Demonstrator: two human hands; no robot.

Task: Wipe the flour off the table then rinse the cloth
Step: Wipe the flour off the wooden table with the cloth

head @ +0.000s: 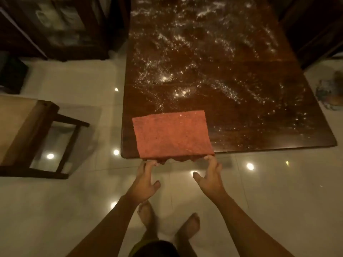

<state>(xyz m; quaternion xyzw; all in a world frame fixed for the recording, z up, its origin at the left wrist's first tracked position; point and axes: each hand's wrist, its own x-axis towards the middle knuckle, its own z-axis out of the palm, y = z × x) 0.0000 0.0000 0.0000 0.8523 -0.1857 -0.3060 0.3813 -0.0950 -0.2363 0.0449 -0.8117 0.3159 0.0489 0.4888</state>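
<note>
1. Red cloth (173, 134) lies flat on near-left corner of table (246, 140), w/ its near edge hanging over the rim.
2. L hand (147, 179) & R hand (211, 176): bent fingertips at cloth's hanging edge, one at each end. Thumbs stick out, off the cloth. Can't tell if fingers grip or just touch.
3. Flour (165, 78) scattered over most of tabletop beyond cloth.
4. Chair (27, 134) stands left of table on tiled floor (278, 182).
</note>
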